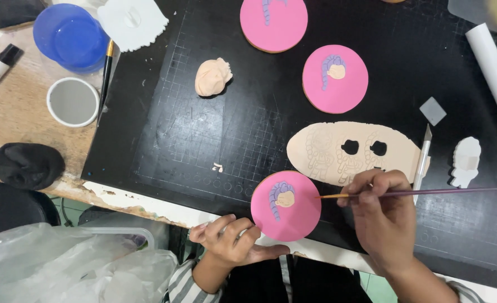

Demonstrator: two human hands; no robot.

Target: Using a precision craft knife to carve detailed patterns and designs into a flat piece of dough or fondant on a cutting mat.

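Note:
My left hand (231, 240) cradles the near edge of a round pink-iced cookie (293, 216) that bears a small peach face with purple braided hair. My right hand (380, 210) grips a thin purple-handled paintbrush (428, 192), its tip resting just right of the little face. Two more pink cookies (334, 78) (273, 22) lie further back on the black cutting mat (215, 129). A rolled-out sheet of peach fondant (321, 148) with cut-out holes lies just behind my right hand.
A lump of peach fondant (213, 77) sits mid-mat. A craft knife (423, 160), white fondant piece (466, 161) and white roller (492, 70) lie right. On the wooden table left: blue cup (72, 36), white dish (73, 101), black fondant lump (27, 165), brush (106, 73). Plastic bags (63, 264) bottom left.

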